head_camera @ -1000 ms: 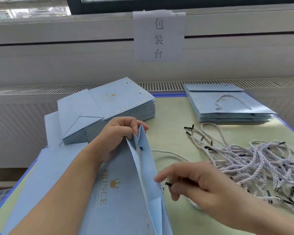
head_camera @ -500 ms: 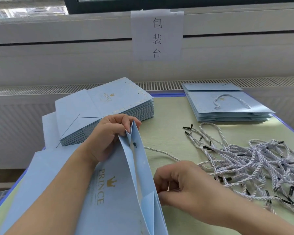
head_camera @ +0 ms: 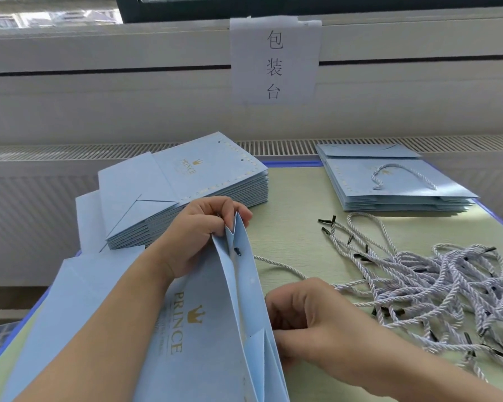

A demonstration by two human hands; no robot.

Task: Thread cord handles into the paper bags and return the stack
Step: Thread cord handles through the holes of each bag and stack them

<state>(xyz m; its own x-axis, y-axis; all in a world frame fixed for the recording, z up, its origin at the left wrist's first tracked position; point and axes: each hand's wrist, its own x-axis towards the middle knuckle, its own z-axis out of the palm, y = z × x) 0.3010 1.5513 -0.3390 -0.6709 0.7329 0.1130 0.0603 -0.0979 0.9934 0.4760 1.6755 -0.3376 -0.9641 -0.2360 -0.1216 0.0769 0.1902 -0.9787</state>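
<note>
My left hand [head_camera: 198, 227] pinching the top edge of the pale blue paper bag [head_camera: 204, 329] at lower centre, black cord tip (already through the hole) [head_camera: 238, 252], my right hand [head_camera: 311, 323] curled beside its wall, hold hidden, loose white twisted cords [head_camera: 436, 285] heaped at right

Left forearm reaching in from lower left, angling up and to right, wrist bending slightly. My left hand [head_camera: 199, 233] curling, knuckles facing up, fingertips and thumb pinching top edge of bag [head_camera: 186, 329], holding it upright. Right forearm coming in from lower right corner, lying low. My right hand [head_camera: 311, 323] sitting just beside bag's right side, back of hand facing up, fingers curling inward toward it; what they are gripping, if anything, cannot tell.
</note>
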